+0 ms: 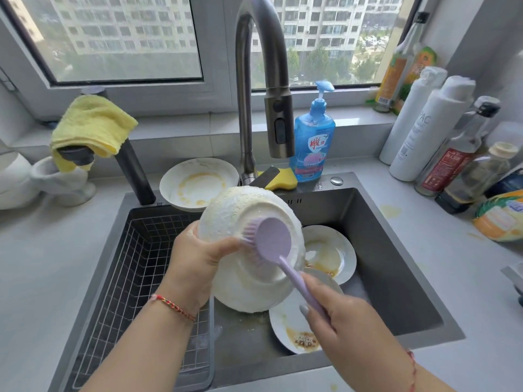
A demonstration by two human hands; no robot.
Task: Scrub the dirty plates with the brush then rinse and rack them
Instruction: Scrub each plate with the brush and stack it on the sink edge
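Note:
My left hand (195, 261) grips the rim of a white plate (240, 210), tilted over the sink with its foamy underside facing me. My right hand (339, 321) holds the handle of a lilac brush (273, 240); the bristles press against the plate's underside near my left fingers. Two dirty plates lie in the sink basin, one (334, 250) at the right and one (291, 329) near the front with brown residue. A further dirty plate (198, 182) rests on the sink's back left edge. The wire rack (130, 278) fills the sink's left half.
The faucet (263, 80) arches over the sink (396, 264). Blue dish soap (312, 142) and a yellow sponge (283, 179) stand behind the basin. A yellow cloth (90, 125) hangs at the left. Bottles (424, 137) crowd the right counter. White ceramic items (56, 176) sit far left.

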